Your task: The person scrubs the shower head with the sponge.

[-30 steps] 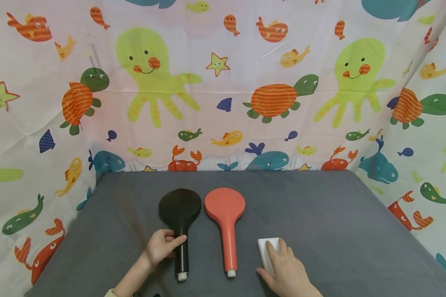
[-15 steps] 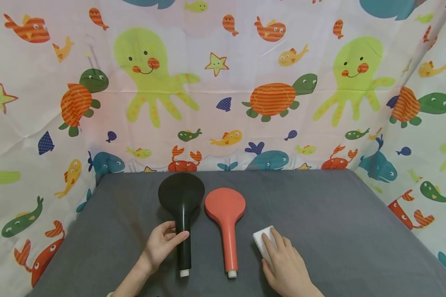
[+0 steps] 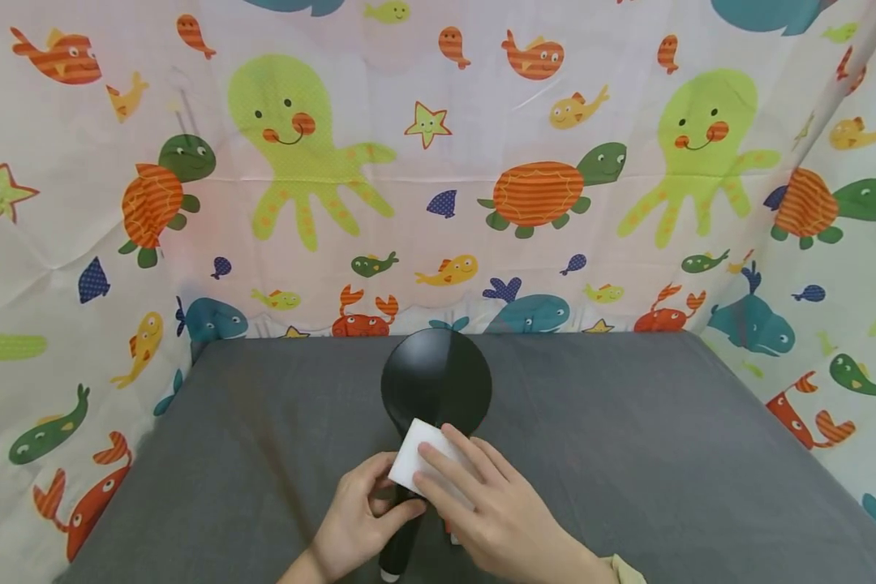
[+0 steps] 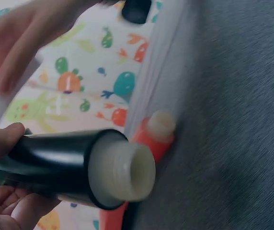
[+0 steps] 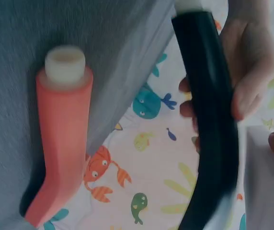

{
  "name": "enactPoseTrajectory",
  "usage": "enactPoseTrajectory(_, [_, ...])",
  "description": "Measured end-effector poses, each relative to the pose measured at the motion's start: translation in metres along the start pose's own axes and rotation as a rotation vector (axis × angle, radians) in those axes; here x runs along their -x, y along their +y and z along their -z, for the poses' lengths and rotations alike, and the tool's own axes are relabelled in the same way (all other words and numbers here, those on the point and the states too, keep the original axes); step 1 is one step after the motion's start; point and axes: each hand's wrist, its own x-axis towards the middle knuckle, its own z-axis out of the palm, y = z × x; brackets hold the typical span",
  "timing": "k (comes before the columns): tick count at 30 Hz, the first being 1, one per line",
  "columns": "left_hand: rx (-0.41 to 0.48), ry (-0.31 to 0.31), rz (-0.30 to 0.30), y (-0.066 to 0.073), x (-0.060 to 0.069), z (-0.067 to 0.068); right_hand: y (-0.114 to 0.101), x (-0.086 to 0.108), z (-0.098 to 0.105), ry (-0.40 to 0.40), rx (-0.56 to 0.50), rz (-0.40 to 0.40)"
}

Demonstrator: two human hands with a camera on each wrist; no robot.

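Note:
A black shower head [image 3: 434, 373] is lifted off the table, its round head pointing away. My left hand [image 3: 358, 515] grips its handle, thumb across the top. In the left wrist view, the white threaded end [image 4: 134, 171] sticks out of the handle. My right hand [image 3: 500, 511] holds a white block, seemingly a sponge [image 3: 411, 461], over the neck of the black shower head; whether they touch is unclear. A coral-red shower head [image 5: 62, 124] lies on the table, mostly hidden in the head view behind the black one and my right hand.
The table has a dark grey cloth cover [image 3: 628, 430]. Behind it and along both sides hangs a white curtain [image 3: 409, 203] printed with sea animals.
My left hand has raised the black shower head and carried it right, in front of the red one. My right hand has picked up the white block and brought it left, over the black shower head.

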Motion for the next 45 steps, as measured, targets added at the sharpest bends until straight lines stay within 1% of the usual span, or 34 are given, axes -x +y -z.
enactPoseTrajectory(2, [-0.027, -0.018, -0.055, 0.000, 0.002, -0.005, 0.007, -0.006, -0.001, -0.020, 0.015, 0.019])
enactPoseTrajectory(3, [-0.034, -0.026, -0.073, 0.000, 0.003, -0.007, 0.011, -0.009, -0.001, -0.018, 0.019, 0.020])
enactPoseTrajectory(5, [-0.049, -0.047, -0.090, -0.001, 0.004, -0.009, 0.023, -0.015, 0.001, 0.017, 0.020, 0.006])
enactPoseTrajectory(7, [-0.059, -0.069, -0.085, -0.001, 0.004, -0.010, 0.035, -0.022, 0.004, 0.070, 0.019, -0.046])
enactPoseTrajectory(10, [-0.048, -0.098, -0.051, -0.002, 0.005, -0.011, 0.051, -0.029, 0.011, 0.138, 0.010, -0.174])
enactPoseTrajectory(12, [-0.040, -0.108, -0.041, -0.002, 0.005, -0.012, 0.056, -0.031, 0.013, 0.161, 0.004, -0.251])
enactPoseTrajectory(14, [-0.035, -0.108, -0.041, -0.003, 0.005, -0.012, 0.055, -0.030, 0.011, 0.179, 0.002, -0.270])
enactPoseTrajectory(15, [-0.037, -0.102, -0.048, -0.004, 0.005, -0.012, 0.052, -0.029, 0.009, 0.182, 0.001, -0.251])
enactPoseTrajectory(17, [-0.060, -0.080, -0.087, -0.005, 0.005, -0.013, 0.042, -0.026, 0.004, 0.170, -0.006, -0.171])
enactPoseTrajectory(21, [-0.175, -0.013, -0.225, -0.009, 0.004, -0.013, 0.019, -0.018, -0.009, 0.091, -0.014, 0.052])
enactPoseTrajectory(23, [-0.226, 0.019, -0.272, -0.012, 0.004, -0.013, 0.015, -0.017, -0.012, 0.072, -0.023, 0.105])
enactPoseTrajectory(24, [-0.236, 0.023, -0.284, -0.014, 0.003, -0.013, 0.015, -0.019, -0.012, 0.072, -0.024, 0.108])
enactPoseTrajectory(25, [-0.223, 0.016, -0.278, -0.015, 0.003, -0.013, 0.018, -0.021, -0.011, 0.086, -0.024, 0.100])
enactPoseTrajectory(27, [-0.221, 0.004, -0.278, -0.016, 0.003, -0.014, 0.027, -0.028, -0.008, 0.126, -0.037, 0.038])
enactPoseTrajectory(29, [-0.220, -0.013, -0.265, -0.016, 0.003, -0.015, 0.040, -0.034, -0.003, 0.172, -0.053, -0.060])
enactPoseTrajectory(31, [-0.214, -0.026, -0.241, -0.016, 0.005, -0.015, 0.052, -0.038, 0.001, 0.221, -0.063, -0.176])
enactPoseTrajectory(34, [-0.217, -0.014, -0.214, -0.017, 0.006, -0.016, 0.065, -0.036, 0.003, 0.266, -0.084, -0.343])
enactPoseTrajectory(36, [-0.215, -0.002, -0.207, -0.018, 0.007, -0.015, 0.067, -0.031, 0.001, 0.290, -0.096, -0.399])
enactPoseTrajectory(37, [-0.215, 0.003, -0.205, -0.018, 0.007, -0.015, 0.065, -0.029, -0.002, 0.301, -0.099, -0.398])
enactPoseTrajectory(38, [-0.217, 0.010, -0.204, -0.013, 0.006, -0.015, 0.063, -0.026, -0.005, 0.304, -0.098, -0.375])
enactPoseTrajectory(40, [-0.210, 0.016, -0.197, -0.006, 0.005, -0.014, 0.053, -0.020, -0.010, 0.301, -0.093, -0.282])
enactPoseTrajectory(42, [-0.200, 0.027, -0.192, -0.006, 0.004, -0.014, 0.040, -0.015, -0.016, 0.264, -0.088, -0.158])
enactPoseTrajectory(43, [-0.197, 0.035, -0.194, -0.006, 0.004, -0.014, 0.034, -0.012, -0.018, 0.232, -0.082, -0.095])
enactPoseTrajectory(44, [-0.198, 0.042, -0.207, -0.007, 0.003, -0.014, 0.029, -0.011, -0.020, 0.192, -0.080, -0.039])
enactPoseTrajectory(45, [-0.207, 0.047, -0.223, -0.012, 0.003, -0.013, 0.025, -0.010, -0.021, 0.158, -0.077, 0.006])
